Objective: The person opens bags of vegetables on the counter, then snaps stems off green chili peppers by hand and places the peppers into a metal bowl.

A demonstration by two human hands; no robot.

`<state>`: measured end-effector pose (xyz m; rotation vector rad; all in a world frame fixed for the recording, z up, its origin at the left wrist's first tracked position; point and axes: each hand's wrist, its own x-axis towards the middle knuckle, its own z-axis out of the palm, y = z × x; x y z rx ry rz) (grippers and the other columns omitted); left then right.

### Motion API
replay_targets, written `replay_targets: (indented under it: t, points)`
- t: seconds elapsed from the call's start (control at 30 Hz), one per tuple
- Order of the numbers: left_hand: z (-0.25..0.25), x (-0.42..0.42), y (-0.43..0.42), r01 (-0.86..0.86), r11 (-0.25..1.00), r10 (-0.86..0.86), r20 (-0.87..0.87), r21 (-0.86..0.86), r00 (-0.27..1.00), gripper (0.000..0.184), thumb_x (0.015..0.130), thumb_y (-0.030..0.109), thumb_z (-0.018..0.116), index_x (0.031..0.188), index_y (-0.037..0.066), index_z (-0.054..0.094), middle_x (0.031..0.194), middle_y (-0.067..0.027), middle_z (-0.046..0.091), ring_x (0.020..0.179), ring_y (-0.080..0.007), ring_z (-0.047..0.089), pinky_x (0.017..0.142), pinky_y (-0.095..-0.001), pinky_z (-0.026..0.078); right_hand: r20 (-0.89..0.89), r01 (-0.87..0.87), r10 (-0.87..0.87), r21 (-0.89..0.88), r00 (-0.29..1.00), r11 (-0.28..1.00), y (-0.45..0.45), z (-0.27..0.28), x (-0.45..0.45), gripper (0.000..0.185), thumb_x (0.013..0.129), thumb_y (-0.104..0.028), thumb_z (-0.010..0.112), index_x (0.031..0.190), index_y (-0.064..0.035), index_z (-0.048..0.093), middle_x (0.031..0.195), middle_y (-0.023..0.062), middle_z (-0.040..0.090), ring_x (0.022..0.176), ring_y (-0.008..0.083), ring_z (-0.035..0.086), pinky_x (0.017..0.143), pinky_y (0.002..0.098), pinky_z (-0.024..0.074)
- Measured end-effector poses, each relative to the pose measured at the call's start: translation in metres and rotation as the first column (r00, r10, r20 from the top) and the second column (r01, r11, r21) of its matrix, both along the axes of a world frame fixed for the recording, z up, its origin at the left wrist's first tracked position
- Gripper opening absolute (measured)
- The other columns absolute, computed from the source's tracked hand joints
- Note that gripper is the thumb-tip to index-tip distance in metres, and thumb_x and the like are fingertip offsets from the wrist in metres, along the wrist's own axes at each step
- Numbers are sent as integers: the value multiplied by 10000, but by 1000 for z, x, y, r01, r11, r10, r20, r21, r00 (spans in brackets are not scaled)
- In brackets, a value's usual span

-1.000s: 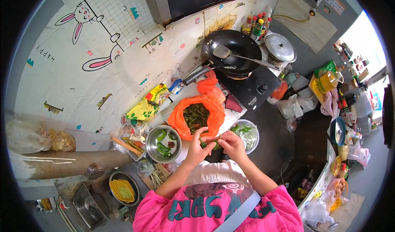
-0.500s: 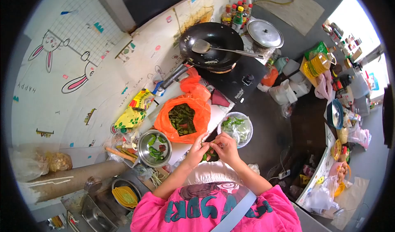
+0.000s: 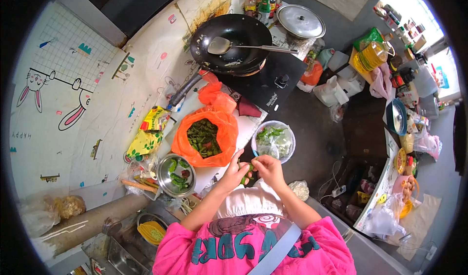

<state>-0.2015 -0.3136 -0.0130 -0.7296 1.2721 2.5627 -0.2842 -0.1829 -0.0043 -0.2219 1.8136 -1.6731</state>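
Note:
My left hand (image 3: 232, 175) is closed around green peppers (image 3: 245, 173), partly hidden by its fingers. My right hand (image 3: 269, 170) pinches at the upper end of a pepper, its fingertips close against the left ones. Just beyond, an orange plastic bag (image 3: 180, 139) stands open, with many dark green peppers (image 3: 203, 137) inside. To the left is a steel bowl (image 3: 163, 182) with several green peppers and a dark red piece in it. A white bin (image 3: 293, 151) with a plastic liner, holding green scraps, stands beyond my right hand.
A black wok (image 3: 234, 26) with a metal spatula (image 3: 219, 45) sits on the cooktop (image 3: 287, 75), its handle pointing toward the counter. Bottles (image 3: 263, 6) and a lidded pot (image 3: 301, 21) stand behind. A yellow packet (image 3: 146, 137) leans by the wall. Crowded shelves line the right.
The view has shifted, so the surroundings sit differently in frame. My hands stay together in front of me, and more of the green pepper shows between the fingers.

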Motion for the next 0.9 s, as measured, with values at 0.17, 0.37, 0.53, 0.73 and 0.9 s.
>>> replay_targets:
  t: [0.17, 0.37, 0.53, 0.73, 0.9]
  points:
    - [17, -3, -3, 41, 999, -45, -179, -28, 983, 616, 884, 57, 421, 1376, 154, 62, 1006, -172, 530, 744, -135, 513, 572, -233, 446, 135, 158, -142, -116, 981, 981, 5, -20, -23, 156, 832, -110, 580, 898, 26, 614, 737, 19, 612, 640, 58, 535, 600, 192, 435]
    - [18, 5, -10, 35, 999, -43, -263, -35, 964, 706, 855, 8, 396, 1377, 219, -30, 1105, -195, 474, 743, -146, 528, 588, -235, 445, -690, 205, 122, 373, 713, 905, 24, -33, -54, 195, 719, -81, 653, 880, 23, 619, 733, 121, 615, 694, 252, 596, 656, 321, 472]
    - [34, 8, -7, 30, 971, -93, -258, -238, 962, 831, 807, -58, 391, 1360, 252, -147, 1208, -204, 381, 693, -143, 537, 567, -236, 449, -662, 46, 173, 300, 729, 953, 14, -4, -45, 152, 719, -133, 658, 819, -20, 649, 783, 133, 603, 749, 277, 572, 720, 360, 445]
    - [38, 10, -5, 22, 831, -211, -278, -556, 937, 901, 753, -95, 442, 1361, 153, -174, 1307, -209, 256, 1024, -259, 480, 813, -335, 443, -87, -413, 413, 17, 907, 911, -20, 27, -7, 127, 772, -81, 644, 831, 26, 612, 755, 42, 536, 571, 95, 550, 481, 225, 427]
    - [29, 14, -10, -34, 729, -235, -297, -684, 925, 802, 772, -43, 516, 1374, 80, 0, 1267, -214, 340, 1107, -270, 448, 892, -359, 396, -44, -295, 293, -78, 955, 952, -26, 20, 5, 106, 780, -64, 637, 736, 22, 593, 714, 22, 510, 526, 68, 514, 449, 195, 400]
